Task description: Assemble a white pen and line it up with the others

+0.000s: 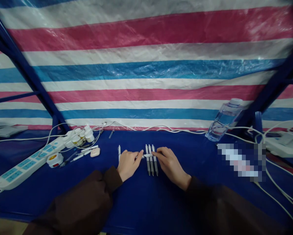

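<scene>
Three white pens (pixel 151 165) with grey grips lie side by side on the blue table, tips toward me. Across their upper part runs another white pen (pixel 148 155), level from left to right. My left hand (pixel 128 164) has its thumb and fingers closed at the left end of this crosswise pen. At its other end, the fingertips of my right hand (pixel 170 164) pinch it, just right of the row. One more white pen (pixel 119 150) stands out beyond my left hand, which hides its lower part.
At left lie a white power strip (pixel 26 164) with plugs, a round adapter (pixel 55 160), loose pens (pixel 84 152) and a pale earbud case (pixel 95 152). A clear bottle (pixel 223 119) leans at back right. White cables (pixel 281 178) and a blurred-out item (pixel 239 162) lie right.
</scene>
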{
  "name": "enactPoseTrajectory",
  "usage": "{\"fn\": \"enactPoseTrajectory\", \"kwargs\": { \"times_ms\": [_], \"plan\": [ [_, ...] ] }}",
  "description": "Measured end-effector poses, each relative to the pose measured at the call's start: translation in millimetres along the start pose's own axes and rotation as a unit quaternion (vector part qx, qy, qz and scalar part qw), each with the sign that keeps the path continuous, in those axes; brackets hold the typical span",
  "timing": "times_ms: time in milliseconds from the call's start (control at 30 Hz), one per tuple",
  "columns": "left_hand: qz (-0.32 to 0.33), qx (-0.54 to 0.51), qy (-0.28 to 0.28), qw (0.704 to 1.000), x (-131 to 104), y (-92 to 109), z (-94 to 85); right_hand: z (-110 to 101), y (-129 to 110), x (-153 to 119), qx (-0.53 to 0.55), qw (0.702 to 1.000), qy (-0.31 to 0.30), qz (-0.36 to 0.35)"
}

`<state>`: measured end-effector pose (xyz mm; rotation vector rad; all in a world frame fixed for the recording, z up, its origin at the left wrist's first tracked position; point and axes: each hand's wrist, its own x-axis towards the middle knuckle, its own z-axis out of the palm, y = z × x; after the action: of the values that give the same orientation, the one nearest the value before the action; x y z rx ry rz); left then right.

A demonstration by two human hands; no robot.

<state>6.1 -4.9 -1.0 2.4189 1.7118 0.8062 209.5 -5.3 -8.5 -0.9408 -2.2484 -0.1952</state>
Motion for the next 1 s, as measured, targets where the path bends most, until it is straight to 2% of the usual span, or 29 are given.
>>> {"fn": "enactPoseTrajectory", "kwargs": {
  "times_ms": [300, 533, 600, 800, 1000],
  "plan": [
    [-0.079, -0.05, -0.033, 0.995, -2.8, 5.7, -3.0, 1.7, -0.8, 1.1, 0.057, 0.996, 0.07, -0.014],
    [-0.113, -0.095, -0.037, 0.988, -2.7, 6.9, -3.2, 0.4, -3.4, -0.3, 0.065, 0.994, 0.085, -0.006],
    [-0.117, -0.098, -0.026, 0.988, -2.1, 5.5, -3.2, -0.4, -4.0, 0.4, 0.047, 0.996, 0.071, -0.005],
    [-0.128, -0.074, 0.023, 0.989, 1.1, -2.1, -6.0, -4.6, -5.0, 6.4, -0.061, 0.997, -0.044, -0.03],
    [-0.112, -0.04, 0.025, 0.993, 0.9, -4.6, -6.1, -3.3, 0.2, 3.1, -0.077, 0.995, -0.058, -0.036]
  ]
}}
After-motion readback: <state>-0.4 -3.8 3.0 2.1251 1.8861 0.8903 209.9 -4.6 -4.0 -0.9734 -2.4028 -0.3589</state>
